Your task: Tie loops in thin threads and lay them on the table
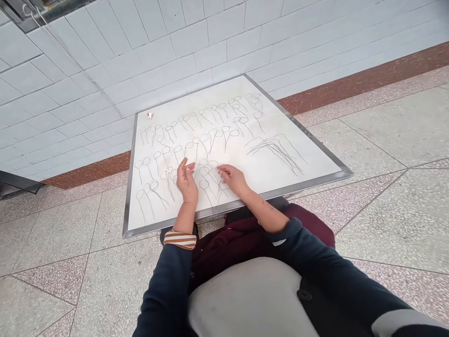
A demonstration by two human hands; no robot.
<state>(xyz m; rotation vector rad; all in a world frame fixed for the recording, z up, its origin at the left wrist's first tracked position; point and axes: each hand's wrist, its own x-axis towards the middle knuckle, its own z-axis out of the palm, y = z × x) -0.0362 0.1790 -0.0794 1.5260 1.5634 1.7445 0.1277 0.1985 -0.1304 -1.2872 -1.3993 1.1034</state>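
Note:
Over the near part of a white board with a grey metal rim (294,187), my left hand (187,180) is raised with its index finger up and the other fingers curled. What its fingertips hold, if anything, is too small to name. My right hand (231,179) is to its right, fingers pinched together near thin dark wires; the item between them cannot be made out. Many thin looped wires (178,149) lie in rows on the board. Straighter wires (277,150) lie bunched at the right.
A small red and white object (150,115) sits at the board's far left corner. Behind the board stands a white tiled wall (196,51) with a thin cord. The speckled tile floor (379,135) surrounds the board. Maroon cloth (242,243) covers my lap.

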